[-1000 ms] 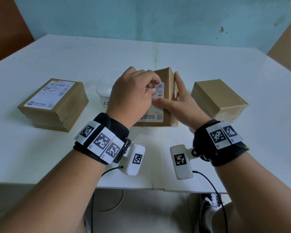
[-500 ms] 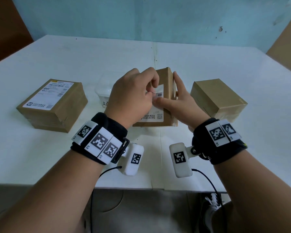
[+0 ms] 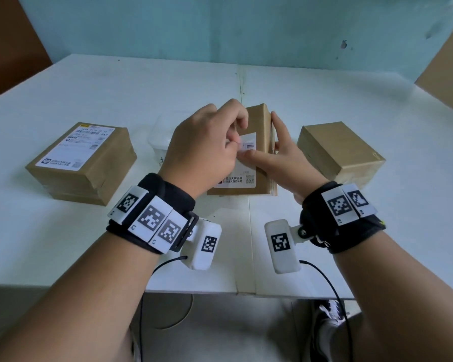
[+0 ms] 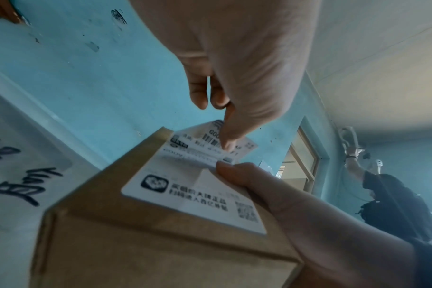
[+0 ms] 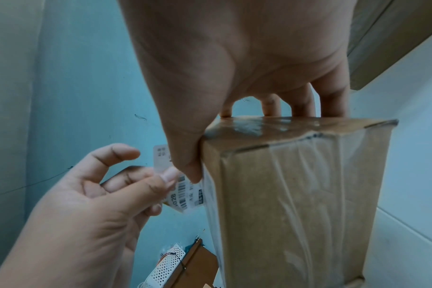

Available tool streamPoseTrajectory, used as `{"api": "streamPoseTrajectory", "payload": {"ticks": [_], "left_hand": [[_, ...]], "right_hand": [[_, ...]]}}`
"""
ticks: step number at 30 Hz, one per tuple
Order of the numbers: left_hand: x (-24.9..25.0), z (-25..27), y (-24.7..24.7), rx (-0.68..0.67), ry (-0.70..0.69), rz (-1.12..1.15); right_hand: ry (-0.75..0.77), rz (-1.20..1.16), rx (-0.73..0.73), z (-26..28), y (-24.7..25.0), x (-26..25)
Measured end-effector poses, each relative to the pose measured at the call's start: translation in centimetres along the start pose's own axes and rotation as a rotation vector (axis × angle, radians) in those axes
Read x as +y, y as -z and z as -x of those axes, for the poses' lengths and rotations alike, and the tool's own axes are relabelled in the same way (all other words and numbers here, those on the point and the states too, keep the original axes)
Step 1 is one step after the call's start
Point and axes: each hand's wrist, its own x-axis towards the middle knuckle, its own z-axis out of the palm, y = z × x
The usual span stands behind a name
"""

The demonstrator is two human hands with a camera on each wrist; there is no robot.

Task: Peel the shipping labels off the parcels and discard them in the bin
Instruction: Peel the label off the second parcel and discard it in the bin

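Observation:
The middle parcel (image 3: 260,118), a brown box, stands tilted up on the white table (image 3: 324,84). Its white shipping label (image 3: 242,176) faces me. My left hand (image 3: 236,145) pinches the label's loosened top part between thumb and fingers and folds it away from the cardboard. In the left wrist view the label (image 4: 185,193) still sticks along its lower half. My right hand (image 3: 272,150) grips the parcel, thumb pressed on the label face, fingers along the right side. The right wrist view shows the peeled flap (image 5: 185,194) beside the taped parcel (image 5: 296,194).
A labelled parcel (image 3: 81,165) lies at the left. A plain brown parcel (image 3: 338,150) sits at the right with no label showing. A translucent plastic container (image 3: 158,138) stands behind my left hand. A person stands in the background (image 4: 395,204).
My left hand has pulled the label's top edge lower, baring more cardboard at the parcel's top. The right hand and the parcel have barely moved.

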Motion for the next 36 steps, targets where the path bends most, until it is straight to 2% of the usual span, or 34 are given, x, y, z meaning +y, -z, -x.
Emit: {"api": "streamPoseTrajectory", "payload": {"ticks": [5,8,13,19,26,36], "left_hand": [[-0.8,-0.2,0.2,0.056,0.151,0.018],[-0.6,0.1,0.0,0.034,0.161,-0.014],[-0.7,-0.1,0.3,0.081,0.16,-0.076],[-1.8,0.0,0.3,-0.069,0.19,-0.214],[-1.4,0.0,0.4,-0.066,0.207,-0.132],[-0.7,-0.3,0.9,-0.167,0.231,-0.105]], "right_hand": [[0.009,0.012,-0.026,-0.3,-0.1,0.1],[0.043,0.046,-0.02,-0.4,-0.4,0.3],[0.054,0.034,-0.019,-0.4,-0.3,0.6],[0.035,0.011,-0.011,-0.6,-0.1,0.8],[0.001,-0.06,0.008,-1.0,0.0,1.3],[0.019,-0.045,0.11,-0.8,-0.4,1.4]]}}
